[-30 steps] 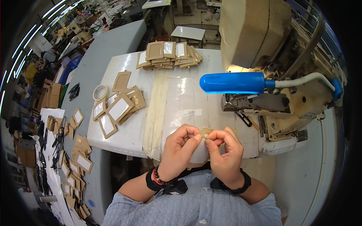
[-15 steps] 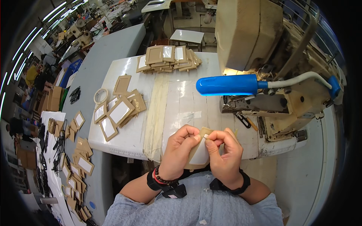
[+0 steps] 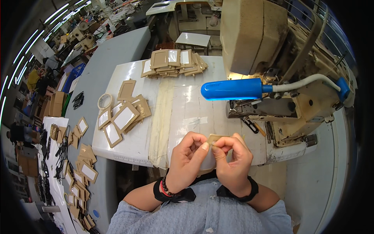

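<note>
1. We hold a small tan frame piece (image 3: pixel 216 139) just above the near edge of the white table (image 3: pixel 183 113), in front of the sewing machine (image 3: pixel 272 78).
2. Our left hand (image 3: pixel 187 156) and right hand (image 3: pixel 230 159) both pinch it, fingertips nearly meeting.
3. We judge this a fiddling or peeling step at one edge.
4. The next move likely calls for a steady grip and a fine fingertip pull.

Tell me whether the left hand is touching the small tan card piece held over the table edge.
Touching. The head view shows the left hand pinching the small tan card piece with thumb and fingertips, opposite the right hand, with no gap visible.
</note>
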The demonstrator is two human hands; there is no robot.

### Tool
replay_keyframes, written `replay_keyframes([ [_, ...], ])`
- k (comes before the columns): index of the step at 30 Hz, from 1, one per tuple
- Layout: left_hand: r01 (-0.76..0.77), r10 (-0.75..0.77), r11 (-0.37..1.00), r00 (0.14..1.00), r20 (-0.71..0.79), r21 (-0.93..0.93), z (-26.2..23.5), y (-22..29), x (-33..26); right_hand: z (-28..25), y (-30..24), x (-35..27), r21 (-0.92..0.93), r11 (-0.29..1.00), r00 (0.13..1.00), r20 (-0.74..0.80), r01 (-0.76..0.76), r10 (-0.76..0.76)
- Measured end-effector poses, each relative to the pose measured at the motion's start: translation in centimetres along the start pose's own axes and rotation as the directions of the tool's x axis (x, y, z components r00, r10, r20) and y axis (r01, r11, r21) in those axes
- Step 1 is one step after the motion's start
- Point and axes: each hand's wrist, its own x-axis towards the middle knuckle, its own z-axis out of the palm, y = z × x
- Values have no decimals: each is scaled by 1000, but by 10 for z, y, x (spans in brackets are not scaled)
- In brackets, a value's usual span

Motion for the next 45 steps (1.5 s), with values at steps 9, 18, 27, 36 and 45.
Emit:
replay_keyframes([
  [9, 61, -60, 998, 998, -19, 34, -4, -2, 0, 1, 1, -2, 21, 999, 999, 27, -25, 24],
  [18, 113, -114, 993, 993, -33, -36, -6, -5, -1, 0, 1, -3, 31, 998, 998, 46, -46, 45],
  [27, 102, -103, 994, 994, -45, -26, -6, -5, -2, -1, 0, -3, 28, 999, 997, 57, -46, 44],
  [36, 72, -72, 997, 996, -45, -4, -6, -4, -2, -3, 0, -1, 30, 999, 996, 84, -34, 31],
  [45, 185, -187, 981, 982, -27, -64, -8, -3, 2, -1, 4, -2, 142, 979, 984, 118, -147, 131],
])
